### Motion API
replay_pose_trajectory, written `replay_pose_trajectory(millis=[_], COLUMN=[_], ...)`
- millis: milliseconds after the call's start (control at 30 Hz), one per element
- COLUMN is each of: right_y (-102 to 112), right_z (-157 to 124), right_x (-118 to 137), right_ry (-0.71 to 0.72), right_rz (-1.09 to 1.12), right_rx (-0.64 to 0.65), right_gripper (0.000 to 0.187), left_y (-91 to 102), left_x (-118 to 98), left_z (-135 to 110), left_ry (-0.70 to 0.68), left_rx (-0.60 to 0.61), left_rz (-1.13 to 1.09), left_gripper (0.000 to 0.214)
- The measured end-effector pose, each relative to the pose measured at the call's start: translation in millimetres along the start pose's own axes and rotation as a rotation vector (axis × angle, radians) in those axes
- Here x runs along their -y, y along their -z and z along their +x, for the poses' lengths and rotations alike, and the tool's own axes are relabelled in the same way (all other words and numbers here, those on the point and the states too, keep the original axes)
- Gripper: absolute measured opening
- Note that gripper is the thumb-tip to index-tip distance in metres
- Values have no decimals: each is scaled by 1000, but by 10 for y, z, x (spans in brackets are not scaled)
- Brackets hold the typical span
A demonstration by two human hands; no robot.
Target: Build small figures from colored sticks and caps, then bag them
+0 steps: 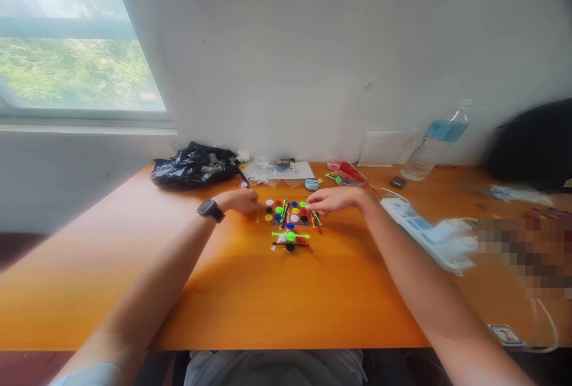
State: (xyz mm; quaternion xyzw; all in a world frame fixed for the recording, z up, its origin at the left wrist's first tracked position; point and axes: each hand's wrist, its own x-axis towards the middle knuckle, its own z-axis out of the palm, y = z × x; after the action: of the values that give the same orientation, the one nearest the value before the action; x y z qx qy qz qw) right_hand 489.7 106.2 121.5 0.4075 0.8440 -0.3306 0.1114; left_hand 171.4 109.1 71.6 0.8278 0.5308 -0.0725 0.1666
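Note:
Small coloured plastic discs and thin sticks lie in a cluster on the orange table. Just in front of them lie two assembled pieces, a green disc on a green stick and a black disc on a dark stick. My left hand, with a dark watch on the wrist, rests at the cluster's left edge, fingers curled around a thin yellow stick. My right hand sits at the cluster's right edge, fingers pinched over a small piece I cannot make out.
A black plastic bag, clear packets and a paper sheet lie along the wall. A water bottle stands at the back right. A white power strip with cables lies to the right, and a black bag sits at the far right.

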Motion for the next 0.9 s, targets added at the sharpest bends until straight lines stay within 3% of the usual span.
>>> replay_pose_trajectory(millis=[300,400,533,667,767,900], right_y=[1,1,10,-1,-51,-164], right_z=[-12,6,29,17,1,33], right_x=[15,-3,-6,94,242,424], right_ry=[-1,15,82,159,206,253], right_rz=[19,32,13,13,62,124], right_rx=[6,-11,-127,-238,-322,-382], right_gripper=[43,42,41,38,36,43], left_y=[-73,-28,114,261,331,387], left_x=[-72,-48,19,-12,-169,-438], left_z=[17,-12,-100,-229,-333,-451], left_ry=[-14,-24,-33,-124,-251,-358], left_rx=[36,37,8,-48,37,122], left_rz=[49,22,-33,-295,-516,-635], left_gripper=[38,31,23,21,19,21])
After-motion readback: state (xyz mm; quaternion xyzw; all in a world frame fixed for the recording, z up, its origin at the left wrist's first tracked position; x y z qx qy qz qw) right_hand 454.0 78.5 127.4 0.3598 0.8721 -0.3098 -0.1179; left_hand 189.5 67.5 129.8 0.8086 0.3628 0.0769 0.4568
